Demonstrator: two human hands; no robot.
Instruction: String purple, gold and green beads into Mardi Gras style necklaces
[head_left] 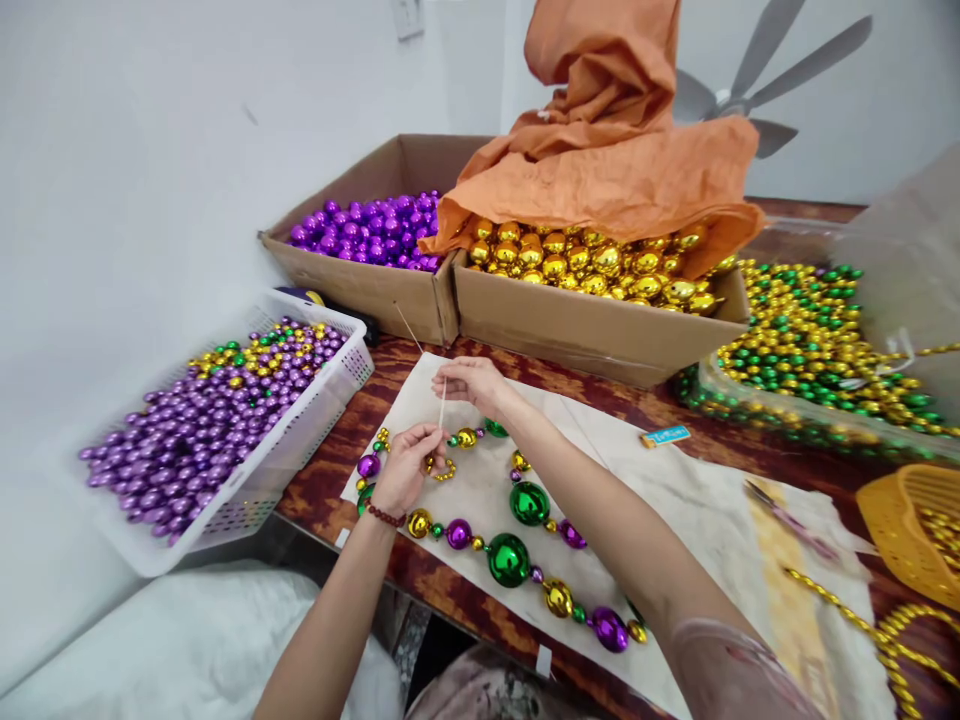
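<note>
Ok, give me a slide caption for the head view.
Two hands pull a string taut over a bead strand.

Bright, even light (edges stretched, slightly blurred).

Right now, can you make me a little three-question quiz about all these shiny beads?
1. True or false: the cardboard box on the left holds purple balls.
2. What do both hands, left hand and right hand, pinch between them? A) scissors B) a thin string C) a spoon
3. What colour are the two biggest balls on the bead strand lying on the cloth?

Key: 1 true; 2 B; 3 green.
</note>
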